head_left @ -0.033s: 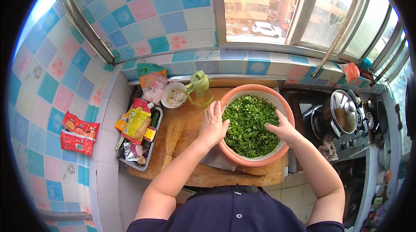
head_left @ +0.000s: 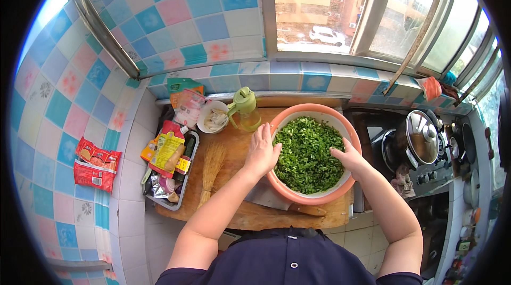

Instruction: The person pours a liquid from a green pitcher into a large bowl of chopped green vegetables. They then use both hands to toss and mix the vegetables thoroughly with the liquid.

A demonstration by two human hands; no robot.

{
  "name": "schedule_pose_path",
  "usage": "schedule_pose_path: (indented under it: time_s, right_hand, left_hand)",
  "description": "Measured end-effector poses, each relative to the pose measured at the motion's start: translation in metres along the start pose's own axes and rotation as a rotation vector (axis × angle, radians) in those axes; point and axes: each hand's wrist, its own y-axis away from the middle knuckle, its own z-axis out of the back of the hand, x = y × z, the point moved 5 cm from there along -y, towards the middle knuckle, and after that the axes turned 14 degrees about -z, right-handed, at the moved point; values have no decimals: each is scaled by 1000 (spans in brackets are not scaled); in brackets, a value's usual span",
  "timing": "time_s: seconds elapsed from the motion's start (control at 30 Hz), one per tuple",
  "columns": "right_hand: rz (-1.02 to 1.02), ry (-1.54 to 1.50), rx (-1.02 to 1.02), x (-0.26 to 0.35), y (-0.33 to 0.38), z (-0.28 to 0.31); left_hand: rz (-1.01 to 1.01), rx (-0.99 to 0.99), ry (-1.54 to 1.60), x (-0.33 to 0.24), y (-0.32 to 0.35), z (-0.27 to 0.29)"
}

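A large orange bowl (head_left: 315, 198) with a pale inside holds a heap of chopped green leaves (head_left: 307, 154). My left hand (head_left: 262, 152) clasps its left side, fingers stretched along the rim and thumb over the edge. On the opposite side my right hand (head_left: 348, 158) grips the rim, its thumb over the greens and its fingers mostly hidden outside. Both hands steady the bowl between them on the wooden board (head_left: 245, 220). Partly under the bowl's near edge lies a knife (head_left: 308, 210), its wooden handle pointing right.
Left of the bowl lies a straw brush (head_left: 213, 163), with a green-lidded oil jug (head_left: 245, 109) and small white bowl (head_left: 214, 117) behind. A grey tray (head_left: 183, 192) carries packets and vegetables. On the right, a lidded pot (head_left: 420, 135) stands on the stove (head_left: 426, 176).
My right thumb has drawn back slightly toward the rim. The bowl and my left hand stay in place.
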Motion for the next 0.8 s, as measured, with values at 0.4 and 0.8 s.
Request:
schedule_pose_path:
  time_s: [0.4, 0.8]
  right_hand:
    - [-464, -23, 148, 9, -85, -37]
    - [552, 1094, -118, 29, 47, -80]
  left_hand:
    - [156, -163, 173, 13, -12, -21]
    - [136, -197, 322, 19, -8, -25]
